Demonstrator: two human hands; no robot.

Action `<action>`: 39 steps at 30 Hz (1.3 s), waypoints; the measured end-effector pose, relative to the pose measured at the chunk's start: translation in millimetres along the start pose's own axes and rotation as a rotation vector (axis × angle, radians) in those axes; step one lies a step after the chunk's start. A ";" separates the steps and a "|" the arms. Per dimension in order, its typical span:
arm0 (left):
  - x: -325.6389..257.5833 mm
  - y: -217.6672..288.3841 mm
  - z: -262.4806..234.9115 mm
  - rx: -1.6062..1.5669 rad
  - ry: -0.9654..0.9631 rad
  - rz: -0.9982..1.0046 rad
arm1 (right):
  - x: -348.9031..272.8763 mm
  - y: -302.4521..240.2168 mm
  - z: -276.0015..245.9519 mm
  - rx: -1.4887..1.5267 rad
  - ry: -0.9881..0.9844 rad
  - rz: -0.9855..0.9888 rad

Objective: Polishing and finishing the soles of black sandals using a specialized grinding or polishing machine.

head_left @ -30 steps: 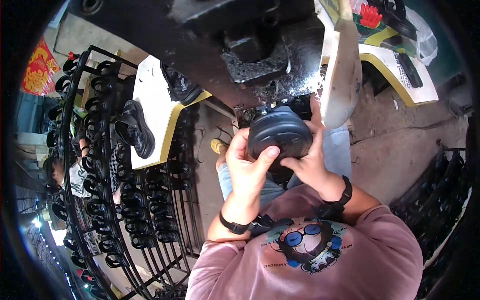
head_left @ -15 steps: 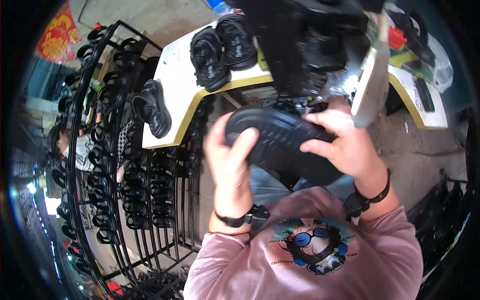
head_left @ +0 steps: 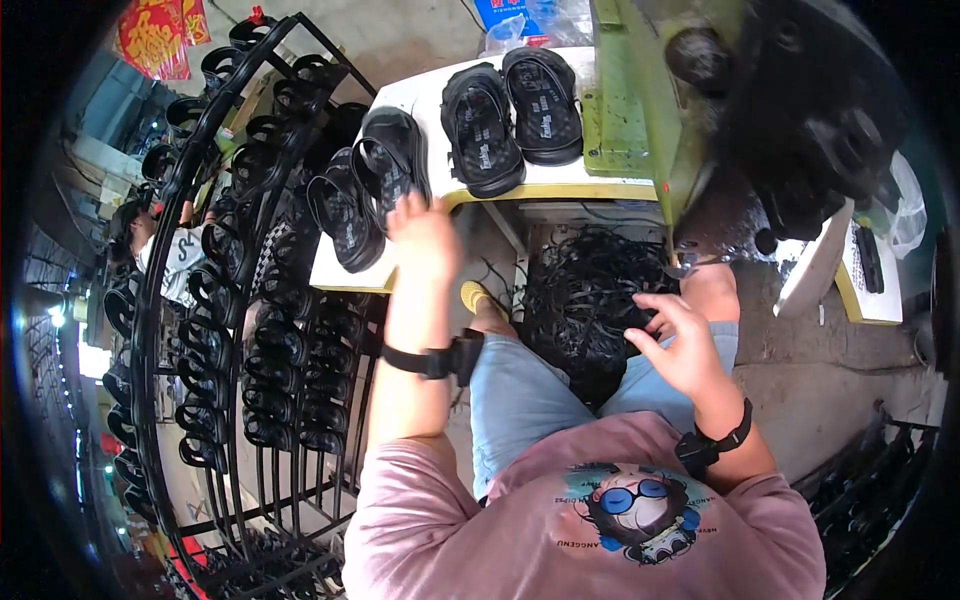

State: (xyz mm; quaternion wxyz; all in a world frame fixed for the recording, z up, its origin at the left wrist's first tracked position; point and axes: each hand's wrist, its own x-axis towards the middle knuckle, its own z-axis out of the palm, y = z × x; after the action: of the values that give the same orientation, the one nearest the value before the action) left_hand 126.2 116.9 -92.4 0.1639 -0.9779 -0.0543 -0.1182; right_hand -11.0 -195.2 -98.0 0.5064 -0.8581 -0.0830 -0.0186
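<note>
Reaching with my left hand, fingers spread and holding nothing, I touch the black sandal at the left edge of the white bench. To do this well I'd close on its sole before lifting. Its long axis runs away from me, heel nearest me. My right hand hovers loosely open over the pile of black straps.

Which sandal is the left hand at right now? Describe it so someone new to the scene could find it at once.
Start at the white table with the yellow edge, beside the black wire rack. Four black sandals lie on it; the left hand rests at the near end of the second sandal from the left. It overlaps the leftmost sandal, unlike the tidy pair further right.
</note>
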 end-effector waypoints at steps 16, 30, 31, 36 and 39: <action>-129.5 55.0 -148.3 -1.649 0.003 0.930 | -2.4 -20.0 18.1 0.700 -0.285 -0.481; -162.4 184.4 -131.3 -2.464 -0.545 0.070 | -81.6 18.9 -76.8 0.569 -0.805 -0.031; -163.3 186.8 -133.3 -2.510 -0.508 0.053 | -82.9 29.7 -68.6 0.525 -0.459 0.132; -170.9 188.7 -130.0 -2.610 -0.300 -0.047 | -75.3 83.2 -69.8 1.788 0.294 -0.226; -170.6 176.7 -111.8 -2.658 -0.446 -0.200 | -65.7 97.2 -74.0 1.604 0.267 -0.176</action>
State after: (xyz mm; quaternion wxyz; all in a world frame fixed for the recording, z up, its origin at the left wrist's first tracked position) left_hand -36.9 -98.1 -86.6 -0.9203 -0.3853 0.0047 0.0679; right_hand -56.2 -313.8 -153.7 0.9687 -0.2155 -0.0772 -0.0955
